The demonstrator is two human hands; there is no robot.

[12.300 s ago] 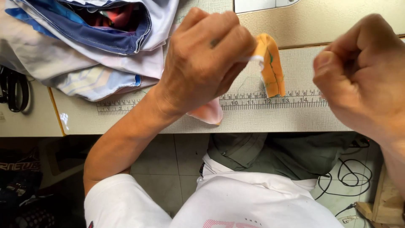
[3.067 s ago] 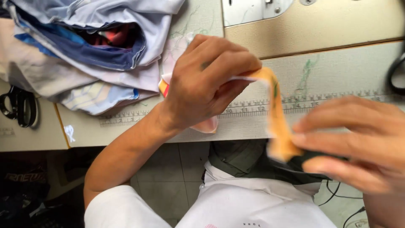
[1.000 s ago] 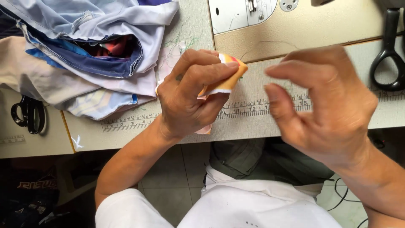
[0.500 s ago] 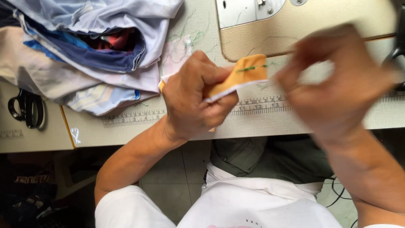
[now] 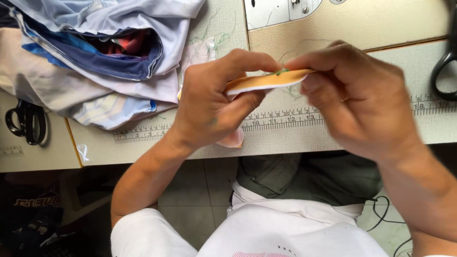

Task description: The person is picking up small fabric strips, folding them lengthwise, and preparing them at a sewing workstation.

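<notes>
A thin, flat orange fabric strip with a white underside and green stitching [image 5: 267, 80] is held in the air above the pale counter [image 5: 285, 138], between both hands. The left hand [image 5: 214, 107] pinches its nine o'clock end, fingers closed on it; the right hand [image 5: 354, 97] nips its three o'clock end between thumb and forefinger. The strip looks light, soft and floppy, so gripping both ends keeps it taut. A heap of blue and white garments [image 5: 100, 57] lies at ten o'clock, with black scissors [image 5: 26, 121] beyond.

A sewing workshop: sewing machine [image 5: 285, 12], ruler-marked table [image 5: 285, 121], piled garments [image 5: 95, 57], scissors [image 5: 26, 121].
</notes>
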